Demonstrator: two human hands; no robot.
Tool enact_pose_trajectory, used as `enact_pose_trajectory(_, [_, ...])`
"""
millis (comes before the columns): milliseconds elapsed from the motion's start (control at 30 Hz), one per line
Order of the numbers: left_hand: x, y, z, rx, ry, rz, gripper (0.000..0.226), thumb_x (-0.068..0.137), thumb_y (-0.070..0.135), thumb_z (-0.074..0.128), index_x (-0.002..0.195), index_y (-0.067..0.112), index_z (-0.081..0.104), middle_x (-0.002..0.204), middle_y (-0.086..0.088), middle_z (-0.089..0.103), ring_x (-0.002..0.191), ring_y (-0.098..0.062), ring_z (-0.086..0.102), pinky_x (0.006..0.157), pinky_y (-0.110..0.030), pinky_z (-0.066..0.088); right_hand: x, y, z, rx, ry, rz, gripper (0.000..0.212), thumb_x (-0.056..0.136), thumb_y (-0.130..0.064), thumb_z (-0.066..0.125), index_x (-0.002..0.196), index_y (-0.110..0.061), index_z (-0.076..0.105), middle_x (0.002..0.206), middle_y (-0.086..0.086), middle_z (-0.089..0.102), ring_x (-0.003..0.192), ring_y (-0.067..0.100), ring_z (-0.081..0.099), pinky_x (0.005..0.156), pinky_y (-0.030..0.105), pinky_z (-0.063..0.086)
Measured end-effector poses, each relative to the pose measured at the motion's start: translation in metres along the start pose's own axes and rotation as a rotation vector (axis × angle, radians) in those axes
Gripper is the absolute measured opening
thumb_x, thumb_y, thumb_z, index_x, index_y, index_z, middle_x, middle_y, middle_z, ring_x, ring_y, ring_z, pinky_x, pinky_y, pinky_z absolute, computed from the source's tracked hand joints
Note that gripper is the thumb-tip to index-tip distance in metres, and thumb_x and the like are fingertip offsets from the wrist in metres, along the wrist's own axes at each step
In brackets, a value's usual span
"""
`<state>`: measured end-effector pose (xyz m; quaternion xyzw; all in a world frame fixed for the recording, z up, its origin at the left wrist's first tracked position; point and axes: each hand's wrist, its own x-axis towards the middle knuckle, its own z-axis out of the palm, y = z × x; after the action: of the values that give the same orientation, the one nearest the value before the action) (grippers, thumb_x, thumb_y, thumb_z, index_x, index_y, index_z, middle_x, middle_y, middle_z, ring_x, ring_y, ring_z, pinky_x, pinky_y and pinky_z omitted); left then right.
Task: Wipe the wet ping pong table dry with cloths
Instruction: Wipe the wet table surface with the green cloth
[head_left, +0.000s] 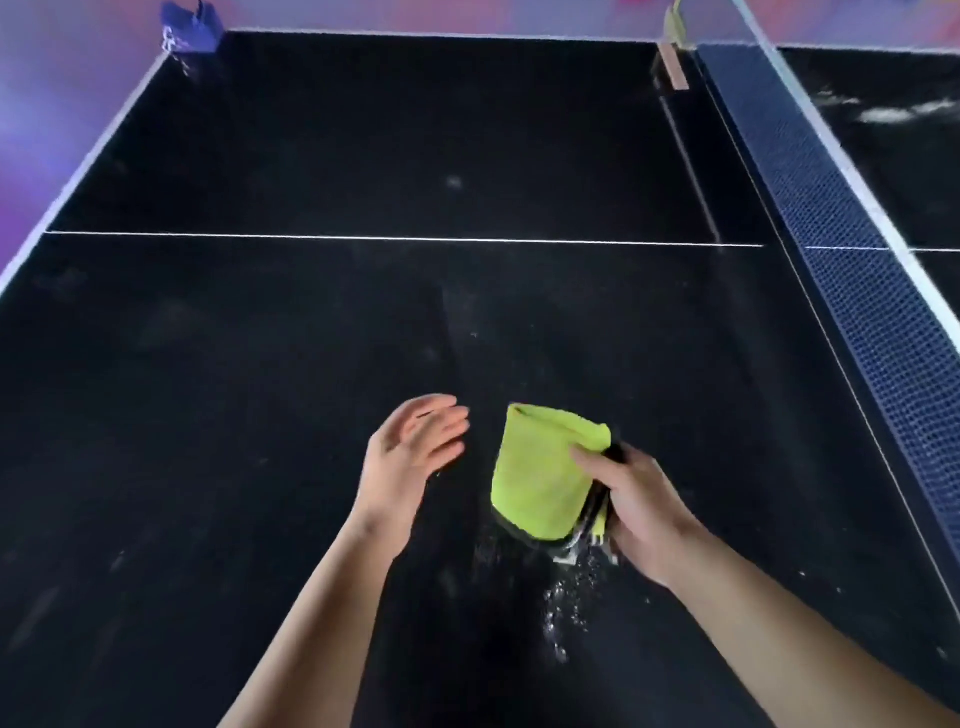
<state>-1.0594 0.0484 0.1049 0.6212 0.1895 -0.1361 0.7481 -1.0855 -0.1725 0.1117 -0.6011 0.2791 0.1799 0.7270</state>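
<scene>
A black ping pong table with white lines fills the view. My right hand grips a folded yellow-green cloth with dark edging, its thumb on the cloth's face. The cloth's lower edge hangs just above or on the table. Water droplets glisten on the surface right below the cloth. My left hand hovers to the left of the cloth, fingers straight and spread, holding nothing.
The blue net runs along the right side, with more wet streaks on the far half beyond it. A blue object sits at the far left corner. Another yellow-green cloth hangs by the net post.
</scene>
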Motion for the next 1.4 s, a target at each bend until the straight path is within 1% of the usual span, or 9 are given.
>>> enact_pose_trajectory(67, [0.04,-0.026,-0.031,0.53,0.417,-0.045,0.043,0.096,0.041,0.057,0.136,0.025,0.055,0.144,-0.002,0.056,0.142,-0.027,0.043,0.115,-0.042,0.035,0.039,-0.032,0.001,-0.239,0.204,-0.2,0.009,0.097,-0.02,0.063,0.102,-0.014,0.069,0.095,0.008,0.075,0.092,0.031,0.069,0.083,0.034,0.057])
enact_pose_trajectory(167, [0.078,-0.075,-0.059,1.095,0.446,-0.214,0.067,0.1,0.059,0.032,0.16,0.034,0.014,0.17,-0.004,-0.003,0.155,-0.024,-0.011,0.123,-0.052,-0.005,0.088,-0.068,-0.004,-0.743,0.405,-0.508,0.016,0.099,-0.024,0.056,0.11,-0.028,0.067,0.087,-0.012,0.067,0.08,0.015,0.06,0.073,0.024,0.045])
enact_pose_trajectory(233, [0.091,-0.1,-0.06,1.228,0.427,-0.184,0.068,0.1,0.061,0.021,0.16,0.039,-0.003,0.168,-0.001,-0.018,0.153,-0.023,-0.021,0.122,-0.054,-0.01,0.122,-0.066,-0.014,-0.962,0.428,-0.592,0.028,0.099,-0.02,0.055,0.125,-0.025,0.064,0.116,-0.009,0.068,0.102,0.017,0.063,0.09,0.026,0.041])
enact_pose_trajectory(300, [0.096,-0.114,-0.06,1.314,0.487,-0.153,0.068,0.099,0.062,0.017,0.159,0.04,-0.007,0.168,0.0,-0.018,0.154,-0.024,-0.021,0.122,-0.055,-0.01,0.161,-0.047,-0.023,-1.078,0.373,-0.434,0.034,0.101,-0.026,0.053,0.134,-0.03,0.057,0.15,-0.009,0.049,0.133,0.022,0.047,0.107,0.032,0.032])
enact_pose_trajectory(367, [0.101,-0.121,-0.06,1.344,0.543,-0.139,0.068,0.099,0.062,0.018,0.159,0.041,-0.006,0.168,-0.001,-0.014,0.154,-0.025,-0.018,0.122,-0.055,-0.008,0.195,-0.02,-0.028,-1.205,0.259,-0.159,0.04,0.103,-0.043,0.044,0.143,-0.045,0.044,0.166,-0.015,0.015,0.153,0.018,0.012,0.12,0.041,0.016])
enact_pose_trajectory(467, [0.106,-0.13,-0.061,1.36,0.593,-0.063,0.069,0.098,0.061,0.022,0.16,0.04,0.002,0.17,-0.002,-0.003,0.156,-0.026,-0.01,0.123,-0.055,-0.004,0.247,-0.014,-0.017,-1.423,0.27,-0.16,0.048,0.101,-0.057,0.031,0.149,-0.057,0.023,0.167,-0.017,-0.003,0.153,0.012,-0.014,0.121,0.046,0.0])
enact_pose_trajectory(667, [0.112,-0.137,-0.066,1.388,0.617,-0.064,0.07,0.095,0.062,0.024,0.16,0.039,0.011,0.17,-0.003,0.004,0.156,-0.027,-0.003,0.124,-0.056,0.001,0.365,-0.078,0.062,-1.602,0.254,-0.287,0.061,0.099,-0.062,0.025,0.155,-0.05,0.006,0.168,-0.011,-0.002,0.154,0.018,-0.011,0.122,0.05,0.0])
enact_pose_trajectory(867, [0.112,-0.132,-0.064,1.375,0.616,-0.093,0.07,0.094,0.063,0.019,0.16,0.041,0.005,0.17,0.0,-0.002,0.156,-0.025,-0.009,0.124,-0.055,-0.001,0.394,-0.092,0.129,-1.817,-0.035,-0.445,0.059,0.099,-0.061,0.013,0.154,-0.052,-0.008,0.167,-0.01,-0.014,0.153,0.021,-0.017,0.122,0.047,-0.001])
enact_pose_trajectory(1400, [0.111,-0.126,-0.059,1.329,0.605,-0.089,0.065,0.098,0.06,0.023,0.158,0.044,0.003,0.17,0.002,-0.006,0.155,-0.023,-0.013,0.124,-0.054,-0.006,0.189,0.048,0.063,-1.826,-0.65,-0.746,0.059,0.098,-0.062,0.006,0.152,-0.051,-0.016,0.161,-0.014,-0.028,0.146,0.016,-0.036,0.12,0.042,-0.013])
